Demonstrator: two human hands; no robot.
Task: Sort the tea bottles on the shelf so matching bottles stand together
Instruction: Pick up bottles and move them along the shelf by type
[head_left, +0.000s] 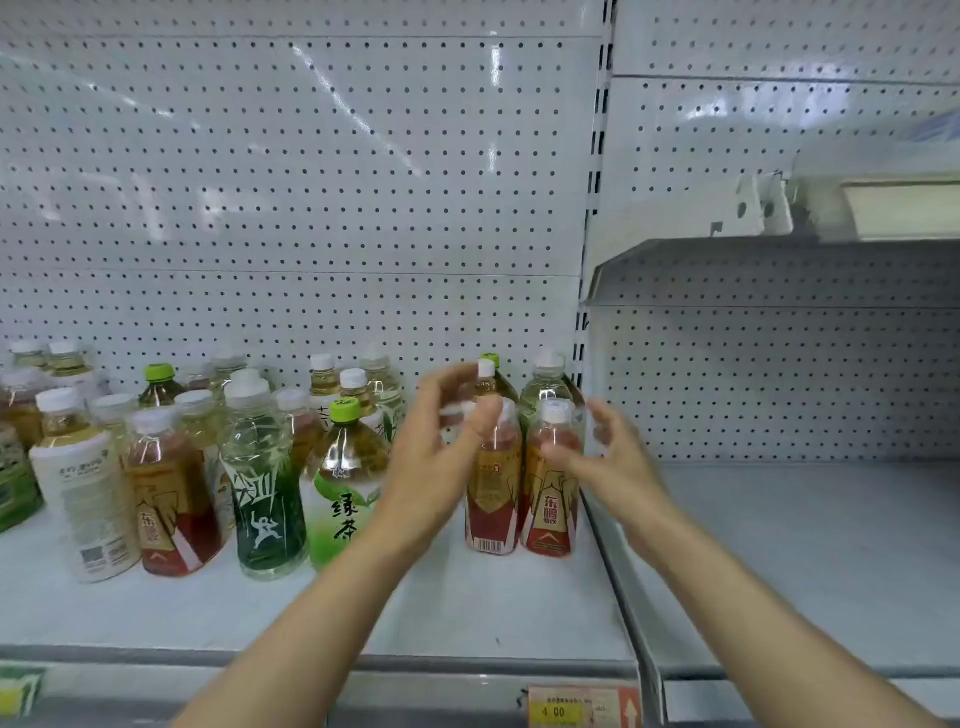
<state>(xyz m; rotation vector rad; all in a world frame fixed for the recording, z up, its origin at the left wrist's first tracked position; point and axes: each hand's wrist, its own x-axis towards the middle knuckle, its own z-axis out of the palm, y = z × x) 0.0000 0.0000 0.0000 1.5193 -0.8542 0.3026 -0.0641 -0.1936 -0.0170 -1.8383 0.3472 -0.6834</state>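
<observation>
Both hands at the red pair | left hand (439, 447) and right hand (615, 457) loose, fingers released, gripping nothing | red-label bottles (519, 488) upright, touching, shelf (467, 603) right end | nudge bases flush, keep upright

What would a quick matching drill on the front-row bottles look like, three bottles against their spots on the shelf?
Bottles:
1. dark green bottle
2. white-label bottle
3. pair of red-and-gold bottles

Spots:
A. far right of the shelf, between the left hand and right hand
B. toward the left end, left of a lone red-and-gold bottle
C. immediately left of the green-cap bottle

Pairs: 1-C, 2-B, 3-A
</observation>
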